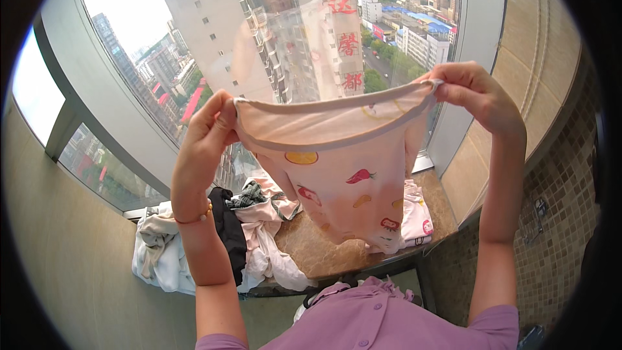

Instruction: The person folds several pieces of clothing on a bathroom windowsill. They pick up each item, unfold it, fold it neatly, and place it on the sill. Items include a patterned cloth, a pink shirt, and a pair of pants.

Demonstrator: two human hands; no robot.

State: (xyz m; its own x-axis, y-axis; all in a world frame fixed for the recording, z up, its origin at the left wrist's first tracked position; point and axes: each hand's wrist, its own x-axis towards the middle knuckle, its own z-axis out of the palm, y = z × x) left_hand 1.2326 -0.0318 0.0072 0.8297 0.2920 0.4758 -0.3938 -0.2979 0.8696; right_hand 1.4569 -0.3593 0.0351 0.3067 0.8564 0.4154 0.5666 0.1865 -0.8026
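Stretched between both hands hangs a pale pink garment [350,175] with a fruit print and a grey-edged opening at its top. My left hand [209,129] pinches one end of that edge between thumb and fingers. At the other end, slightly higher, my right hand [471,90] grips the edge the same way. The garment's body drops in front of the window, its lower end just above or touching the brown marble sill [316,248]; I cannot tell which. Partly behind it, a folded pink printed garment [417,214] lies on the sill's right part.
A heap of loose clothes [165,248], with a black garment [228,233] and pale pink cloth [262,233], covers the sill's left part. The window pane [301,48] rises behind, between a tiled wall [525,73] with a hanging cord and a grey window frame [114,92].
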